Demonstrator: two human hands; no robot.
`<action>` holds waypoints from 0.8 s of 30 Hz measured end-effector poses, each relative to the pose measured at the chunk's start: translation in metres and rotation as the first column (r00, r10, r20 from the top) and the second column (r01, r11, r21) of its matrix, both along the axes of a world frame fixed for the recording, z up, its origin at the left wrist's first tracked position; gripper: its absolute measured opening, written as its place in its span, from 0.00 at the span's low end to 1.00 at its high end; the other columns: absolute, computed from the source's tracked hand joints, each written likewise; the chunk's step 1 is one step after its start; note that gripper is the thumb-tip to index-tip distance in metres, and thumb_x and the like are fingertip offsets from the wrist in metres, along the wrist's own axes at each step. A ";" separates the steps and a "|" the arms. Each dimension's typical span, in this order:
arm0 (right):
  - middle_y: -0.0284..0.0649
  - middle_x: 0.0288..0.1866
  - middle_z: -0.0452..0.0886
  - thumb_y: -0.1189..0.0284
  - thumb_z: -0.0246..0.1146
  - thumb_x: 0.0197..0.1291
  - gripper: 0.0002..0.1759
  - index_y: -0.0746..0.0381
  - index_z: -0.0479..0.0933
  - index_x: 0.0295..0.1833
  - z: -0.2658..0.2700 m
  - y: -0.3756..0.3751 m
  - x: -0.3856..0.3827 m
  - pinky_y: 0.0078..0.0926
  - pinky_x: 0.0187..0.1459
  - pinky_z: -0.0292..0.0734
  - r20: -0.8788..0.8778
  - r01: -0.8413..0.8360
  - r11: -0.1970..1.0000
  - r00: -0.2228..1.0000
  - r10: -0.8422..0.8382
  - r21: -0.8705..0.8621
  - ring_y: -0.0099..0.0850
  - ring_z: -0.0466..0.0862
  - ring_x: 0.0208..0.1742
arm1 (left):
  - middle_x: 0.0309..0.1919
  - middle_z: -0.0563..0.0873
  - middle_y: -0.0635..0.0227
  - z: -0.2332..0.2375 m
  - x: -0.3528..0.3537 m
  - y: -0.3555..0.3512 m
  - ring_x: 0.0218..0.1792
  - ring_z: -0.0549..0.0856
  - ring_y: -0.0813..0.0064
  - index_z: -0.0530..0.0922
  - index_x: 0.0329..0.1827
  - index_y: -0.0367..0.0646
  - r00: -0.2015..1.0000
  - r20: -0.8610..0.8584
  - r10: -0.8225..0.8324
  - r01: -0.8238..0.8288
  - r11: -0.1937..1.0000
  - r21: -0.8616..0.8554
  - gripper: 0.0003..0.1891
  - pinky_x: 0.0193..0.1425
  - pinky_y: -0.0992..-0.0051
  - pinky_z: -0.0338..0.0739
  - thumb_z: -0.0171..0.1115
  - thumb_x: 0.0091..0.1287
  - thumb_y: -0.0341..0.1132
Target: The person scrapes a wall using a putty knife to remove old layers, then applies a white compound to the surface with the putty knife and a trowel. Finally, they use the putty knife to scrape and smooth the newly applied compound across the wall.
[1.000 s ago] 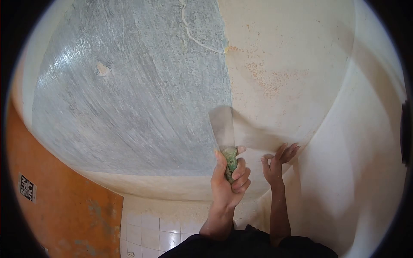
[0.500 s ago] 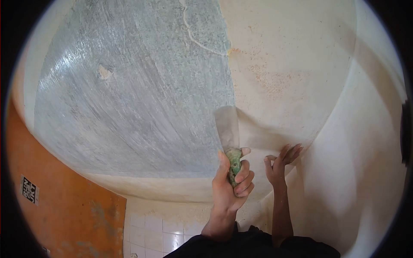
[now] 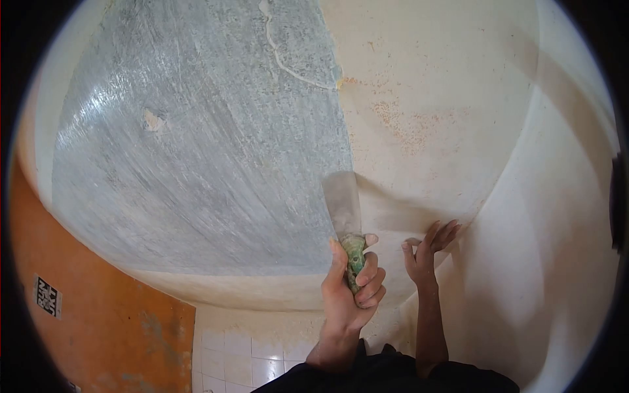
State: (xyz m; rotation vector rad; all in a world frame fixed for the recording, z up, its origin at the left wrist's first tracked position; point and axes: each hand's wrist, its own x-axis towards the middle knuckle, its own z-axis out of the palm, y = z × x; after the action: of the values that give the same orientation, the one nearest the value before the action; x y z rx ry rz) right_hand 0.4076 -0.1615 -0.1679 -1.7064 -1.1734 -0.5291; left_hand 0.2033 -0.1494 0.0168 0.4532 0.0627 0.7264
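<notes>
1. The left hand is closed tight around the green, stained handle of the flat steel scraper, with the thumb on one side and the fingers wrapped on the other.
2. The right hand has its fingers spread. The tips touch the cream wall near the scraper.
3. To my judgement, the blade works best at a low angle with even pressure, so that it lifts paint and does not dig in.
4. The blade is wide, dull grey and dusty. It lies against the ceiling, exactly at the border between the bare grey scraped patch and the cream painted part.
</notes>
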 end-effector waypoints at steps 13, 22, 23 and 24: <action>0.69 0.78 0.15 0.59 0.63 0.67 0.55 0.58 0.29 0.82 -0.001 -0.004 -0.003 0.73 0.68 0.16 -0.030 -0.034 0.999 0.999 0.033 -0.024 0.68 0.15 0.77 | 0.21 0.65 0.77 0.013 0.010 -0.002 0.15 0.59 0.85 0.72 0.61 0.43 0.997 0.005 0.079 -0.080 0.994 0.075 0.30 0.15 0.85 0.52 0.37 0.78 0.61; 0.66 0.78 0.14 0.59 0.63 0.66 0.56 0.58 0.28 0.82 -0.001 -0.006 0.000 0.71 0.69 0.15 0.018 -0.034 0.999 0.999 0.035 -0.023 0.67 0.15 0.77 | 0.21 0.66 0.77 0.005 -0.001 0.005 0.15 0.59 0.85 0.72 0.62 0.42 0.995 0.097 -0.037 0.037 0.999 -0.006 0.31 0.15 0.84 0.54 0.36 0.79 0.60; 0.66 0.78 0.14 0.59 0.63 0.66 0.56 0.58 0.28 0.82 -0.003 -0.005 0.001 0.71 0.69 0.15 0.019 -0.030 0.999 0.999 0.030 -0.017 0.67 0.15 0.77 | 0.21 0.66 0.77 0.000 -0.003 0.002 0.15 0.60 0.85 0.72 0.63 0.42 0.997 0.077 -0.030 0.032 0.999 -0.032 0.31 0.15 0.83 0.55 0.36 0.79 0.60; 0.66 0.78 0.14 0.59 0.63 0.66 0.56 0.58 0.29 0.82 -0.005 -0.004 0.002 0.71 0.69 0.16 0.035 -0.022 1.000 0.999 0.022 -0.011 0.68 0.15 0.77 | 0.21 0.66 0.76 -0.002 -0.003 0.003 0.15 0.60 0.85 0.72 0.63 0.41 0.998 0.055 -0.025 0.028 0.998 -0.054 0.31 0.15 0.83 0.55 0.36 0.79 0.60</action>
State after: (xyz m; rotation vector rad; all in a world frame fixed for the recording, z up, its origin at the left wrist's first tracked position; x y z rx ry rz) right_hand 0.4098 -0.1657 -0.1726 -1.6979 -1.2204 -0.5418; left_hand 0.2004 -0.1468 0.0151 0.3814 0.0248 0.7088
